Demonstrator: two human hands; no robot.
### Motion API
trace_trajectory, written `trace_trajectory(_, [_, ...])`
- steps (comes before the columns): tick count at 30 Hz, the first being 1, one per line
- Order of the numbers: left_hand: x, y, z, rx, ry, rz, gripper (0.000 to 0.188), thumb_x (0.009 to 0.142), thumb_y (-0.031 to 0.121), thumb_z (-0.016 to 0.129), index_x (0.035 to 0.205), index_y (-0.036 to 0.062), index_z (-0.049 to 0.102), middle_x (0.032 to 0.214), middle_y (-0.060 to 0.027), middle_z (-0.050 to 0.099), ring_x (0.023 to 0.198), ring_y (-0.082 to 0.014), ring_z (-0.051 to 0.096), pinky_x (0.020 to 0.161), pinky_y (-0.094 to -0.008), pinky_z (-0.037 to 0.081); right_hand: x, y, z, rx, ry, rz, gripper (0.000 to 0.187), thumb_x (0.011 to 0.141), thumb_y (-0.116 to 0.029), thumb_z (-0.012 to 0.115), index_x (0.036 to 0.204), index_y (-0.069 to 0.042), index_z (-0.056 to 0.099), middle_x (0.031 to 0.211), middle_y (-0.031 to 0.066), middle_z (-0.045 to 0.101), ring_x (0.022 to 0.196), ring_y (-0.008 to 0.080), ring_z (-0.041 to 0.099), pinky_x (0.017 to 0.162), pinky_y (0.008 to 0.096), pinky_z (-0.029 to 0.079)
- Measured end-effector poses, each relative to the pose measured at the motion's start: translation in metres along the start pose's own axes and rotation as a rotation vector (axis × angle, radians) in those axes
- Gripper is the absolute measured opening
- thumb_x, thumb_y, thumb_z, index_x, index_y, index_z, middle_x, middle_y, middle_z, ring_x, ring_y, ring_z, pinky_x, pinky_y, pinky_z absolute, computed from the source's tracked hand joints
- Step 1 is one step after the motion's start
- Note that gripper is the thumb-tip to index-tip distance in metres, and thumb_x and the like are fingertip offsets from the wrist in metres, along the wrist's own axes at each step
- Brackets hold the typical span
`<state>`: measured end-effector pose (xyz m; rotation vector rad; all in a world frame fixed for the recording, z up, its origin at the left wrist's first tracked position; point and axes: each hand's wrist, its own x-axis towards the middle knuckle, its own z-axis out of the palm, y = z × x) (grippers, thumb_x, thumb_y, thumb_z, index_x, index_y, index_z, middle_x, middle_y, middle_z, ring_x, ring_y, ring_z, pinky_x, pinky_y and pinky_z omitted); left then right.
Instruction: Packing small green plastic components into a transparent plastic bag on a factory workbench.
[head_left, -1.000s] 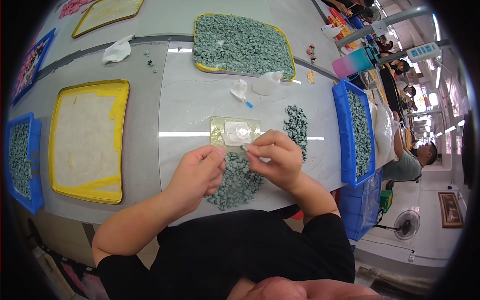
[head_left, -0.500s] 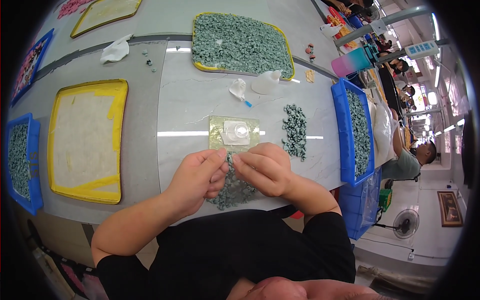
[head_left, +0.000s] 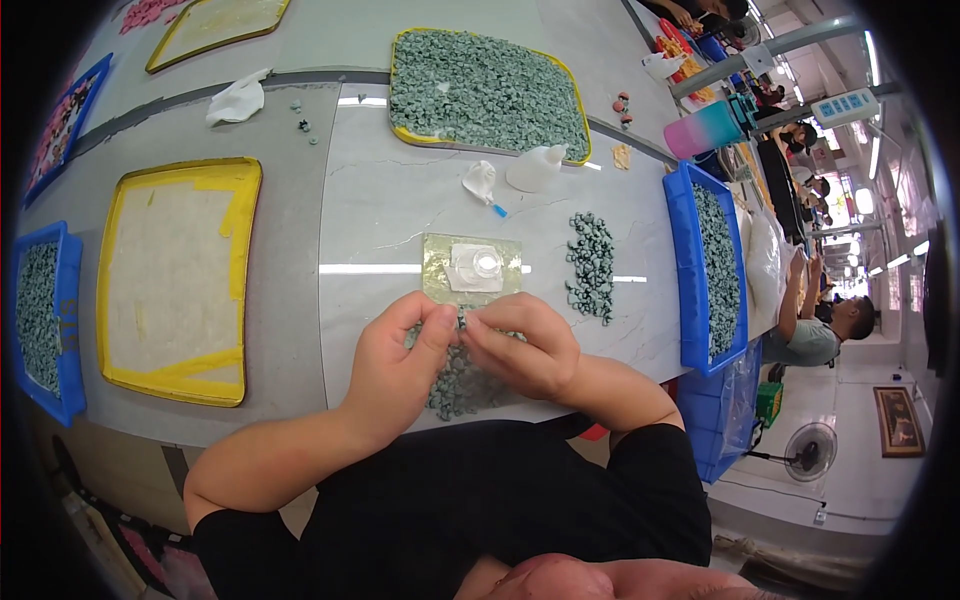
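Note:
Both hands meet over the near edge of the table. My left hand (head_left: 400,350) pinches a small dark-green piece (head_left: 461,319) between thumb and forefinger. The fingertips of my right hand (head_left: 525,348) are closed on the same piece from the other side. Its details are too small to make out. Beneath the hands lies a loose heap of similar green pieces (head_left: 452,392), partly covered by them. Just beyond the fingertips is a yellowish translucent pad (head_left: 436,262) carrying a white sheet with a round white dab (head_left: 487,263).
Right of the pad lies a cluster of green pieces (head_left: 590,265). Behind it stand a white squeeze bottle (head_left: 535,168) and crumpled tissue (head_left: 479,181). A yellow-edged tray (head_left: 412,137) of green pieces is farther back. Blue bins (head_left: 672,265) flank the table; a yellow-rimmed tray (head_left: 175,290) lies left.
My left hand has its fingers a little more spread behind the pinch, and the small piece has turned slightly between the fingertips. The view has shifted slightly.

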<state>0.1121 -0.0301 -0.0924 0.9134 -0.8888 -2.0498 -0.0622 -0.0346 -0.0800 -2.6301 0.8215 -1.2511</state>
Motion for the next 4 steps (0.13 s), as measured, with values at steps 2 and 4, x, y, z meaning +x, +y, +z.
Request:
trace_trajectory(2, [-0.0007, -0.0035, 0.0001, 0.138, 0.015, 0.107, 0.018, 0.091, 0.023, 0.050, 0.087, 0.0059, 0.050, 0.062, 0.0028, 0.047, 0.056, -0.0039, 0.040, 0.050, -0.0207, 0.035, -0.0019, -0.0026, 0.0004, -0.021, 0.009, -0.009, 0.026, 0.062, 0.005, 0.069, 0.086, 0.010, 0.059, 0.084, 0.0158, 0.057, 0.062, 0.0247, 0.056, 0.050, 0.0309, 0.046])
trace_trajectory(4, [-0.0017, -0.0043, 0.0007, 0.275, 0.047, 0.143, 0.017, 0.091, 0.024, 0.050, 0.090, 0.0074, 0.051, 0.066, 0.0012, 0.051, 0.062, -0.0089, 0.046, 0.058, -0.0233, 0.041, -0.0048, -0.0048, 0.0002, -0.064, 0.003, -0.010, 0.029, 0.064, 0.003, 0.069, 0.091, 0.008, 0.060, 0.087, 0.0167, 0.058, 0.066, 0.0257, 0.058, 0.053, 0.0308, 0.048])
